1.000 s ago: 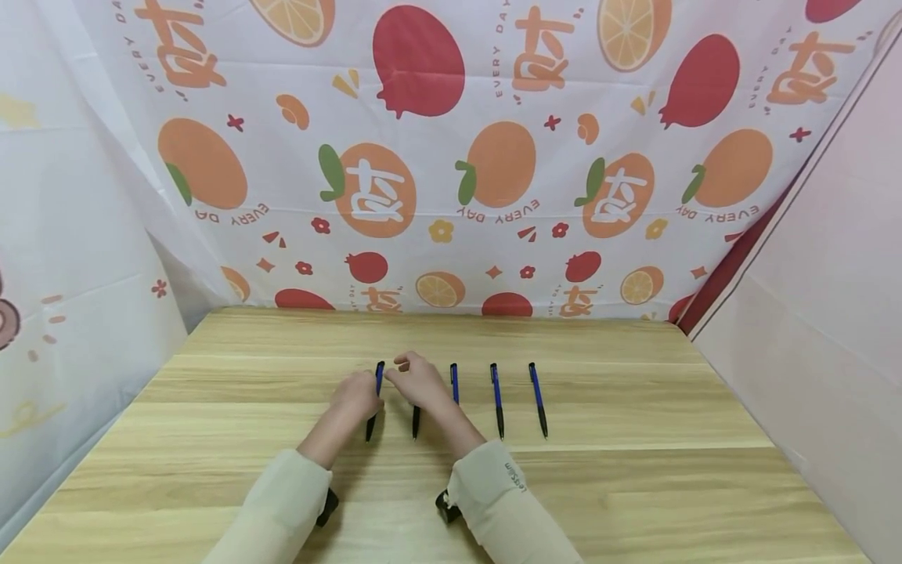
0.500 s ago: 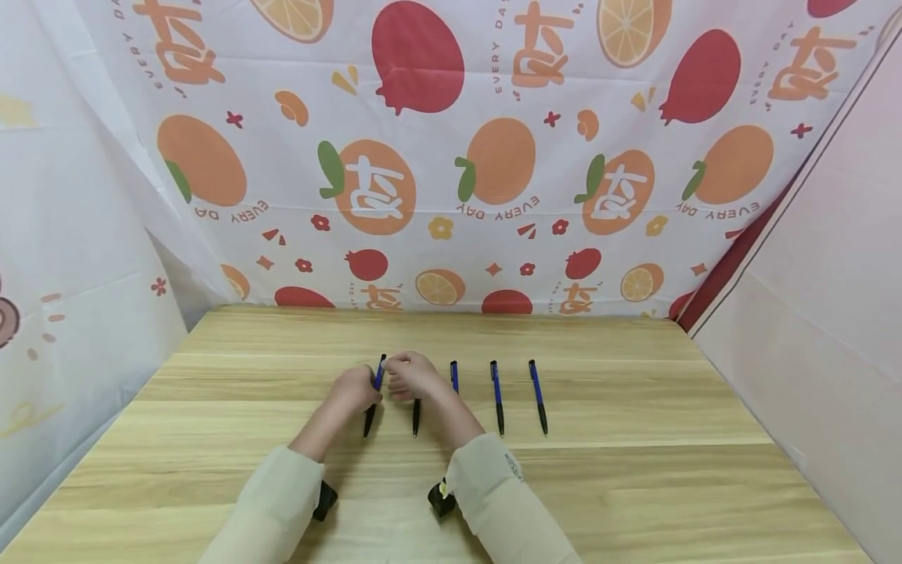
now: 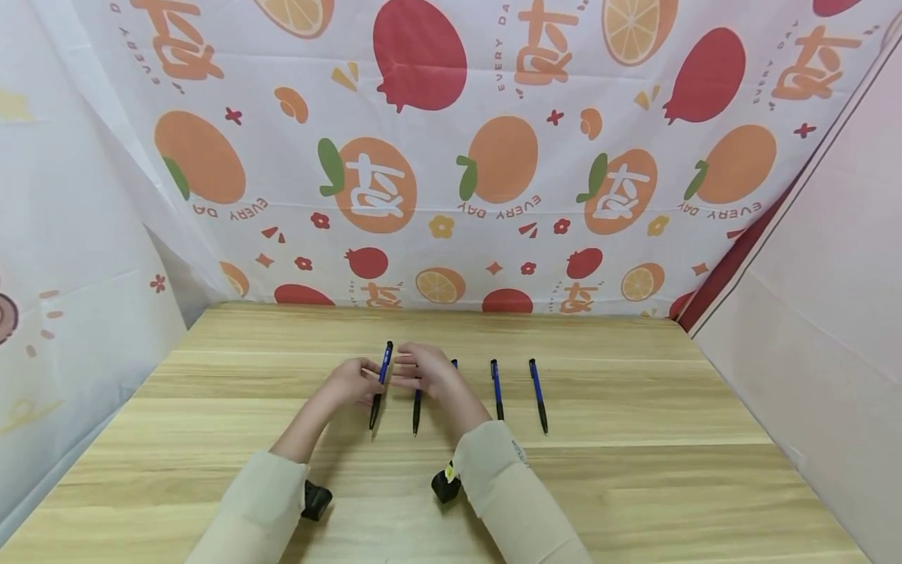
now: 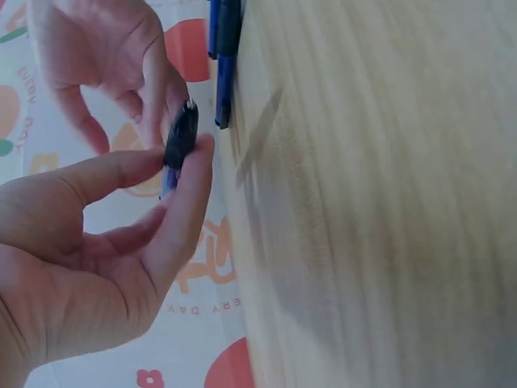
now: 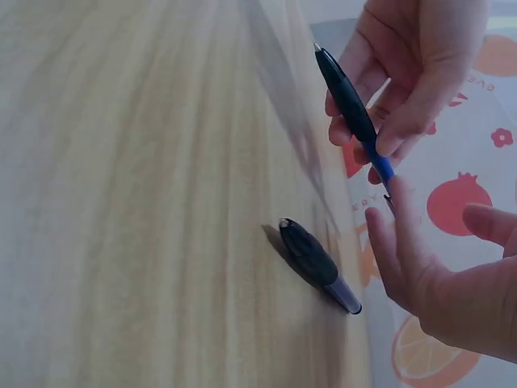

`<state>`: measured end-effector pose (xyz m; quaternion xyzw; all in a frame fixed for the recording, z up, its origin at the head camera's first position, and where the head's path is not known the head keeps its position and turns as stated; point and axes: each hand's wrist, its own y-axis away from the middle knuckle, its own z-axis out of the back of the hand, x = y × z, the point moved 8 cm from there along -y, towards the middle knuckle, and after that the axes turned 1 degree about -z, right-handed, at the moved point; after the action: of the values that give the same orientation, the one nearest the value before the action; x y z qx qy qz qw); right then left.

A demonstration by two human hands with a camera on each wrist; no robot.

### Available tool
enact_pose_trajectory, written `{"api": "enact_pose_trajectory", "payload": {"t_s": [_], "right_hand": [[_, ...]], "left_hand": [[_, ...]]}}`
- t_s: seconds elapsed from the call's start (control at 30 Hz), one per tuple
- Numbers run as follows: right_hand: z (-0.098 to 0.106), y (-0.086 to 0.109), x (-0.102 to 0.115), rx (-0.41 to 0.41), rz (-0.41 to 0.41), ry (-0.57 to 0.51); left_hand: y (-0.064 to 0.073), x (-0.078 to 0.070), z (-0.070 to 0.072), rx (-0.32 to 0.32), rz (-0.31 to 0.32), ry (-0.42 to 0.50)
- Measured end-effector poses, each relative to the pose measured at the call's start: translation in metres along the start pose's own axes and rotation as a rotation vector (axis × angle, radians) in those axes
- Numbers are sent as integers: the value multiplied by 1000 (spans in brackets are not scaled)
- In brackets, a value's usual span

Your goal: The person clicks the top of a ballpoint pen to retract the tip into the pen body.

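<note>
My left hand (image 3: 350,381) pinches a blue pen (image 3: 385,365) with a black grip between thumb and fingers. In the right wrist view the held pen (image 5: 347,97) is tilted above the table, its tip toward the near side. My right hand (image 3: 431,370) is beside its upper end with fingers extended and thumb apart. Whether a right fingertip touches the pen, I cannot tell. Under the right hand lies a second pen (image 3: 416,411), its upper part covered. A third pen (image 3: 454,363) is mostly hidden by the right hand and wrist.
Two more blue pens, one left (image 3: 496,388) and one right (image 3: 538,395), lie roughly parallel on the wooden table (image 3: 634,486). A fruit-print cloth (image 3: 437,157) hangs behind the table's far edge. Black wrist cameras are strapped below both sleeves.
The left hand has raised the pen from the table and shifted its top slightly forward and right. The right hand's fingers, more curled half a second ago, have spread.
</note>
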<state>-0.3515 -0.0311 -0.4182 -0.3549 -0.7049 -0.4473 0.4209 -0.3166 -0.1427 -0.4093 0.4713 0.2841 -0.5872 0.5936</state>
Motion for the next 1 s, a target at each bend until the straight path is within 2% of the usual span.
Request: {"api": "enact_pose_trajectory", "payload": {"t_s": [0.1,0.2,0.6,0.8,1.0], "right_hand": [[2,-2,0,19,-21,-99],[3,-3,0,31,-37,-154],[8,-12,-4,54,-86,-289],[6,-13,-3,83,-104,-282],[8,-11,-3,46,-103,-204]], "left_hand": [[2,0,-2,54,-5,105],[4,0,-3,92,-12,161],[6,-4,-9,210,-62,186],[7,-7,-12,229,-53,192],[8,-9,-13,227,-48,193]]}}
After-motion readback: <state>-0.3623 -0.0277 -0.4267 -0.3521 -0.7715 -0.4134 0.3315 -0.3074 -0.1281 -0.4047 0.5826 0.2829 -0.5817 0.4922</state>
